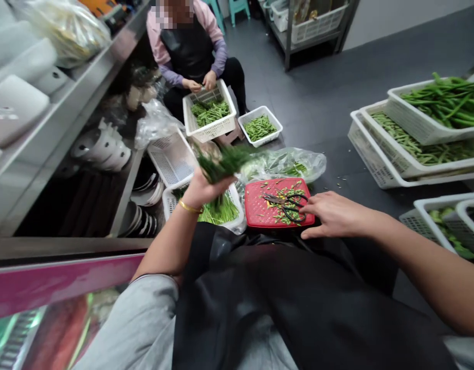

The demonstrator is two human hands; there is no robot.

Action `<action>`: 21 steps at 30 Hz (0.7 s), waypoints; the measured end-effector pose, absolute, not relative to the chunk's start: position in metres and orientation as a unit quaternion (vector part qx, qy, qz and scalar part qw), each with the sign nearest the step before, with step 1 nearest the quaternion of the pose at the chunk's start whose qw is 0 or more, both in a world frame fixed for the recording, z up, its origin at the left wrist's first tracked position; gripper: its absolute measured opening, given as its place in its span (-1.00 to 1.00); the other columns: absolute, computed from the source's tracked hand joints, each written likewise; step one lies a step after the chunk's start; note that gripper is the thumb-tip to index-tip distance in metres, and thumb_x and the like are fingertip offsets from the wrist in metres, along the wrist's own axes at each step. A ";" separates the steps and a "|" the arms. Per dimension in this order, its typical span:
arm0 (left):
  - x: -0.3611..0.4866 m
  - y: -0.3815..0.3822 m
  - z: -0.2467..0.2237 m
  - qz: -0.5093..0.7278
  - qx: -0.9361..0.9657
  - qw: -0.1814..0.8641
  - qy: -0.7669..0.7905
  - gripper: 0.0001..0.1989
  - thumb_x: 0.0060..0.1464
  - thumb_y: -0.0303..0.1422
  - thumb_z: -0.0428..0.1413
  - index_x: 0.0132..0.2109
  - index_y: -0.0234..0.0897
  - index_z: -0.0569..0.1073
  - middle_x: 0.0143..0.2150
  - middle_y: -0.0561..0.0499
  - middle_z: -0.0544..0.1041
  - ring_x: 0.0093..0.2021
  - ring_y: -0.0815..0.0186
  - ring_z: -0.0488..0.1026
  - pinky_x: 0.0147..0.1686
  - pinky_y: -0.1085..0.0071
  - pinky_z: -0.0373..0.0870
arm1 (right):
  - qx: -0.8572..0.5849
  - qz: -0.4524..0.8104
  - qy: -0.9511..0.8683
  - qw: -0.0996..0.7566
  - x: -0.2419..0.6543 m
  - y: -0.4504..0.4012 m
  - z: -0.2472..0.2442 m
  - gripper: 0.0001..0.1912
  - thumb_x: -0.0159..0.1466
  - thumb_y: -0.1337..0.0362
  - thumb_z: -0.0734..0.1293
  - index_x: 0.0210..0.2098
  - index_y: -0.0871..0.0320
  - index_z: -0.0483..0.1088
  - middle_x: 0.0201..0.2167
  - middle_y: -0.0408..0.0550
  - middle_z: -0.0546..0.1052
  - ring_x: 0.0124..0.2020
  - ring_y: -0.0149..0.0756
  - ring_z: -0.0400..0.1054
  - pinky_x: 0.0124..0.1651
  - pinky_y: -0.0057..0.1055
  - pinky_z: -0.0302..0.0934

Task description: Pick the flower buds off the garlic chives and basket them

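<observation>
My left hand (208, 189) is wrapped round a bundle of long green stems (225, 162), blurred by motion, above a white basket of similar green stems (221, 211). Black-handled scissors (289, 205) lie on a red upturned basket (256, 205) strewn with small green cuttings. The fingertips of my right hand (325, 213) are at the scissor handles; the fingers are extended and the thumb is apart from them. Behind the red basket lies a clear plastic bag (314, 162) with greens inside.
Across from me a seated person (190, 51) works over a white basket of green beans (210, 113). A smaller bean basket (260, 128) stands beside it. Stacked vegetable baskets (406, 174) are at the right, a metal shelf (67, 123) at the left.
</observation>
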State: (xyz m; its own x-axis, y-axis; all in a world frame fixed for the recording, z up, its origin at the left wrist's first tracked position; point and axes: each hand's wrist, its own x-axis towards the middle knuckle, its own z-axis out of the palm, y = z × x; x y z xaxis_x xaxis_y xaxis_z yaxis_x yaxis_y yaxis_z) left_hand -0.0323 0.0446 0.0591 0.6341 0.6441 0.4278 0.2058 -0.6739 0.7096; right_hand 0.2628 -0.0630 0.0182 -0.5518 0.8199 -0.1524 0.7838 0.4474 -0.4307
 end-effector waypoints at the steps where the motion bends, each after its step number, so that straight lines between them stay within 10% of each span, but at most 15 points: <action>1: -0.036 0.051 0.064 0.397 0.794 0.361 0.286 -0.73 0.19 -0.15 0.07 -0.18 -0.27 0.46 -0.61 0.16 0.28 -0.67 0.48 0.26 -0.61 0.48 0.31 | -0.482 0.244 -0.832 0.122 0.266 -0.057 0.016 -0.45 0.12 -0.13 0.36 -0.14 0.21 0.54 -0.23 0.16 0.57 -0.17 -0.01 0.46 -0.07 -0.10 0.29; 6: -0.024 0.069 0.067 0.447 0.642 0.528 0.330 -0.51 0.23 0.10 -0.11 -0.23 -0.23 0.43 -0.63 0.22 0.02 -0.74 0.54 0.02 -0.72 0.52 0.14 | -0.396 0.463 -0.643 0.464 0.225 -0.008 0.006 -0.08 0.04 -0.31 0.34 0.21 0.13 0.25 0.18 0.15 0.40 0.20 -0.07 0.30 0.24 -0.06 0.14; 12: 0.013 0.076 0.032 0.524 0.500 0.581 0.370 -0.63 0.17 0.00 0.08 -0.27 -0.25 0.43 -0.65 0.22 0.13 -0.70 0.56 0.13 -0.66 0.55 0.23 | -0.218 0.812 -0.419 0.342 0.137 -0.001 -0.029 -0.06 -0.17 -0.38 0.42 -0.03 0.17 0.30 -0.27 0.07 0.60 -0.21 -0.10 0.52 -0.15 -0.15 0.42; 21: 0.009 0.083 0.001 0.510 0.383 0.694 0.333 -0.62 0.05 -0.15 0.22 -0.06 -0.29 0.43 -0.55 0.16 0.39 -0.56 0.46 0.41 -0.44 0.46 0.42 | -0.298 0.826 -0.321 0.355 0.122 -0.005 -0.041 -0.53 -0.14 0.20 0.52 -0.33 0.16 0.26 -0.70 -0.27 0.39 -0.70 -0.43 0.28 -0.61 -0.48 0.23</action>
